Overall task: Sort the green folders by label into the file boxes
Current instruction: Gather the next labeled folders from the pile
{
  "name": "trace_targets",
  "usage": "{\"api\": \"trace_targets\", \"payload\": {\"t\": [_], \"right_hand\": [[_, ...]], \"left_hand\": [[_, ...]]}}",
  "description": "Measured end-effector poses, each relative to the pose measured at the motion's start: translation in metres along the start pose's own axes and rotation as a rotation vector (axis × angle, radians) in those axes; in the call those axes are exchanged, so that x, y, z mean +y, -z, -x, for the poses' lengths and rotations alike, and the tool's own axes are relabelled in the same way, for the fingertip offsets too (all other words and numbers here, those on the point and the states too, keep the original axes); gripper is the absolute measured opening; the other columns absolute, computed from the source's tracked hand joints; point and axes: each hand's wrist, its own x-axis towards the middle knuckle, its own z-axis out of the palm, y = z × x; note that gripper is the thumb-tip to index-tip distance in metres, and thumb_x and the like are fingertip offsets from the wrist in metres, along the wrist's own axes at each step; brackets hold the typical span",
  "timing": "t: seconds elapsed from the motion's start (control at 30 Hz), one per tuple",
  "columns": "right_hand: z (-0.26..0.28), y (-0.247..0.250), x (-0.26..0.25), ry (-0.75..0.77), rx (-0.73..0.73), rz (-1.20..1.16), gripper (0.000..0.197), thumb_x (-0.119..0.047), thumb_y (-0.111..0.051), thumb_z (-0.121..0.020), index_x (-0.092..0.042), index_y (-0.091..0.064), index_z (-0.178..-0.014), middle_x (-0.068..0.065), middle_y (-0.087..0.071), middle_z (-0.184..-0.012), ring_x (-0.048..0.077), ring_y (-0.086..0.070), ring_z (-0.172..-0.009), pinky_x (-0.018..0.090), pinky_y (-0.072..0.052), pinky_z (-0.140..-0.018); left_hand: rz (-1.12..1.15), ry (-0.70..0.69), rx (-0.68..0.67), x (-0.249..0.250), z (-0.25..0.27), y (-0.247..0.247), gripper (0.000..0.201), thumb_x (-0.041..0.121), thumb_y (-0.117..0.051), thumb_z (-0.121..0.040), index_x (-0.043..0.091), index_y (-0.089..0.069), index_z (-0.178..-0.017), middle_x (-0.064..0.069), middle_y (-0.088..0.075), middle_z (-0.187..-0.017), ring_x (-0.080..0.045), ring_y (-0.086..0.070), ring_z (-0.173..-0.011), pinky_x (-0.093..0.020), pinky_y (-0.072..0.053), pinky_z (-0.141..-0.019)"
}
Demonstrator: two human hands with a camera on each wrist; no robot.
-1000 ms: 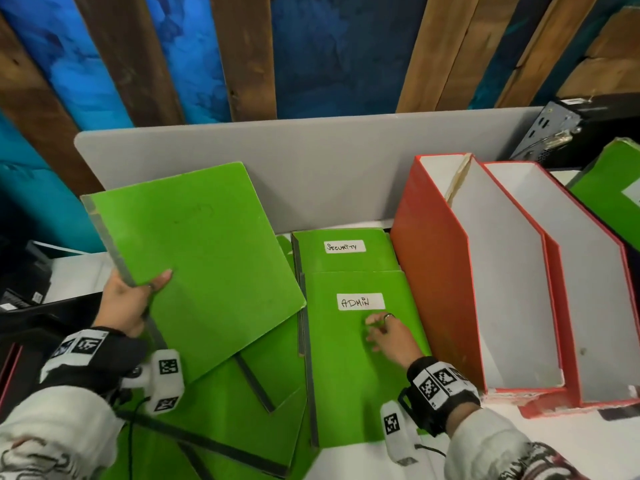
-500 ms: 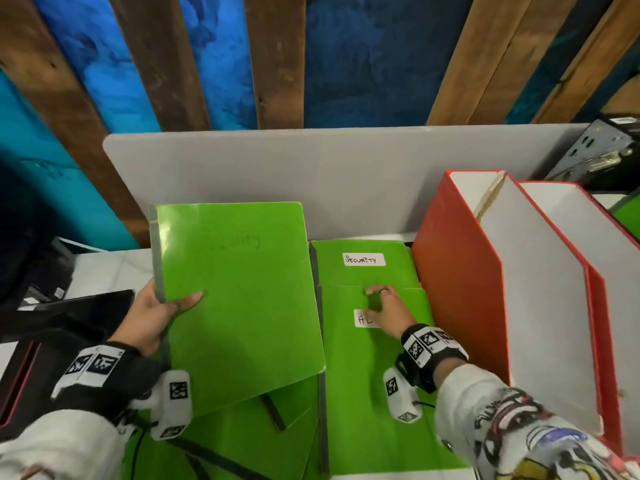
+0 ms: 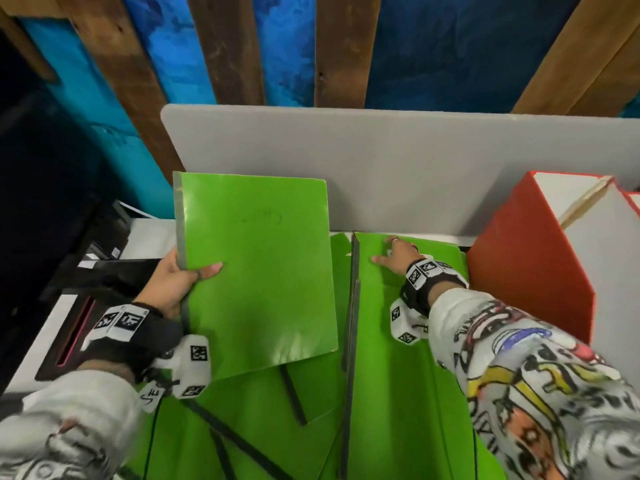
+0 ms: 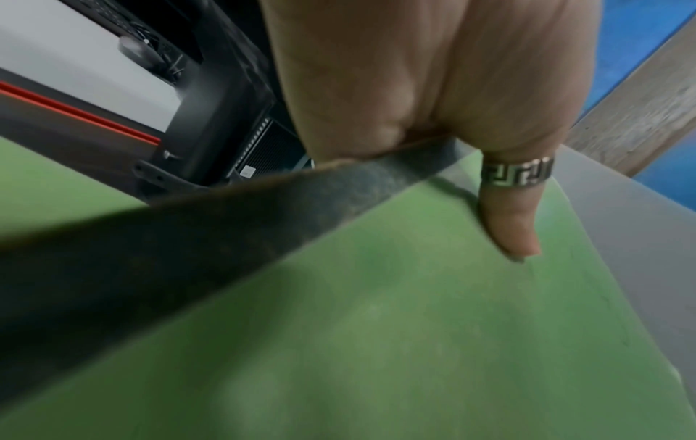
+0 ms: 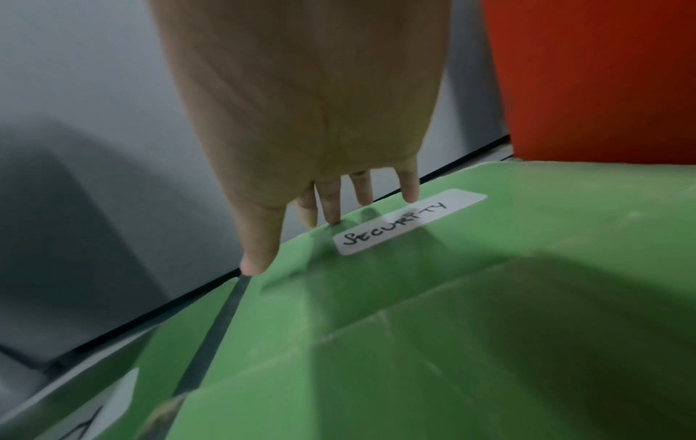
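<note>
My left hand (image 3: 183, 277) grips a green folder (image 3: 256, 271) by its grey spine edge and holds it lifted above the pile; the thumb (image 4: 512, 220), with a ring on it, lies on the cover (image 4: 376, 327). My right hand (image 3: 394, 256) reaches flat with straight fingers (image 5: 331, 202) to the far edge of the green folder labelled SECURITY (image 5: 489, 253), touching beside its white label (image 5: 406, 220). Another green folder (image 3: 408, 375) lies on top of it, nearer me. The red file box (image 3: 526, 268) stands just right of that hand.
More green folders (image 3: 263, 420) lie fanned under the lifted one. A grey divider panel (image 3: 415, 168) closes the back of the desk. A black device with a red stripe (image 3: 79, 327) sits at the left. A second red box edge (image 3: 635, 199) shows at far right.
My right hand slid forward from the ADMIN label to the far edge of the SECURITY folder. My left hand turned the lifted folder more upright and square.
</note>
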Motion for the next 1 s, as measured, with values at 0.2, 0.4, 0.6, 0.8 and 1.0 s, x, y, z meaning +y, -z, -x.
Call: {"api": "trace_targets", "payload": {"t": [0.2,0.4,0.6,0.8,1.0], "right_hand": [[-0.025,0.0,-0.011,0.029,-0.052,0.125,0.103,-0.049,-0.077,-0.069,-0.011,-0.02,-0.146,0.017,-0.025,-0.151,0.036,-0.024,-0.14,0.044,-0.026,-0.115],[-0.025,0.005,-0.003,0.122,-0.04,0.115,0.096,-0.036,-0.089,-0.054,-0.02,-0.034,-0.131,0.009,-0.036,-0.14,0.032,-0.04,-0.13,0.044,-0.035,-0.108],[-0.024,0.01,-0.001,0.179,-0.087,0.25,0.096,-0.038,-0.088,-0.052,-0.029,-0.031,-0.129,0.004,-0.035,-0.143,0.031,-0.031,-0.134,0.058,-0.033,-0.105],[-0.027,0.013,-0.005,0.192,-0.144,0.362,0.106,-0.038,-0.092,-0.043,-0.028,-0.03,-0.128,0.007,-0.039,-0.136,0.031,-0.035,-0.13,0.05,-0.039,-0.101],[-0.04,0.027,-0.001,0.193,-0.224,0.149,0.087,-0.015,-0.093,-0.045,-0.024,-0.035,-0.109,0.009,-0.051,-0.125,0.029,-0.054,-0.112,0.037,-0.046,-0.094]], "left_hand": [[0.012,0.001,-0.02,-0.007,-0.005,-0.006,0.037,-0.009,-0.06,-0.08,0.023,-0.059,-0.098,0.005,-0.075,-0.075,-0.01,-0.072,-0.067,-0.026,-0.058,-0.055],[0.005,0.022,-0.021,-0.017,-0.016,-0.003,0.035,-0.007,-0.062,-0.08,0.021,-0.062,-0.101,0.0,-0.075,-0.084,-0.014,-0.072,-0.073,-0.031,-0.06,-0.063],[-0.014,0.034,-0.036,-0.018,-0.023,-0.005,0.032,-0.006,-0.061,-0.081,0.02,-0.059,-0.1,0.003,-0.075,-0.076,-0.011,-0.072,-0.067,-0.03,-0.059,-0.058],[-0.031,0.048,-0.045,-0.02,-0.031,-0.005,0.034,-0.006,-0.061,-0.081,0.018,-0.059,-0.105,0.0,-0.076,-0.079,-0.013,-0.072,-0.068,-0.032,-0.06,-0.059],[-0.046,0.061,-0.045,-0.026,-0.037,-0.002,0.039,-0.005,-0.062,-0.08,0.011,-0.059,-0.115,-0.002,-0.076,-0.083,-0.015,-0.073,-0.072,-0.034,-0.06,-0.063]]}}
